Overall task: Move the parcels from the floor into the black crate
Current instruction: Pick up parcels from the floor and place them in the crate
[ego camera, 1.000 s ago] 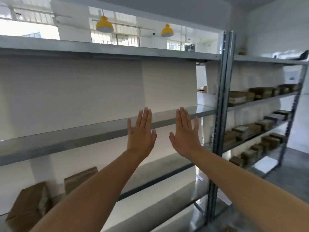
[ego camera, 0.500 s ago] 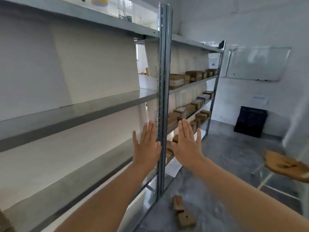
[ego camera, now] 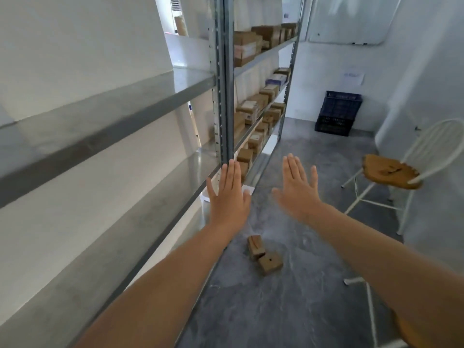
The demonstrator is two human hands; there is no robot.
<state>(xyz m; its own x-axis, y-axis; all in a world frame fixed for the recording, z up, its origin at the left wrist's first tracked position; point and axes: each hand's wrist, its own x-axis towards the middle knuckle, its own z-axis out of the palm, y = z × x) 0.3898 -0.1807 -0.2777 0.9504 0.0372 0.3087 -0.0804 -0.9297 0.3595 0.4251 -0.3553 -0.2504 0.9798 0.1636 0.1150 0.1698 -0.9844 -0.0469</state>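
In the head view both hands hold nothing. The left hand (ego camera: 229, 197) and the right hand (ego camera: 296, 190) are raised with backs to the camera and fingers straight and released. The left is just in front of the lower part of the steel upright (ego camera: 224, 96) of the rack, the right a little further out from it over the aisle. The two parcels (ego camera: 263, 254) lie touching each other on the grey floor (ego camera: 313, 310), near the foot of that upright on its aisle side, below the hands. The black crate (ego camera: 337, 116) stands well beyond the upright, against the far wall. Neither parcel is lifted yet, so the hazards lie ahead. Stooping this close to the upright, a head or shoulder could strike the shelf edges (ego camera: 140, 106) that run out from it. The parcels lie at different angles, so scooping both at once may let one slip. The shelved boxes (ego camera: 247, 47) past the upright are similar cardboard and could be taken by mistake. On the carry, the chair (ego camera: 391, 170) opposite the upright splays its white legs into the walkway, and another white leg (ego camera: 369, 310) stands on the near side of it; either could catch a foot. The best passage looks to be the strip of floor between upright and chair, straight to the crate; I cannot see inside it.
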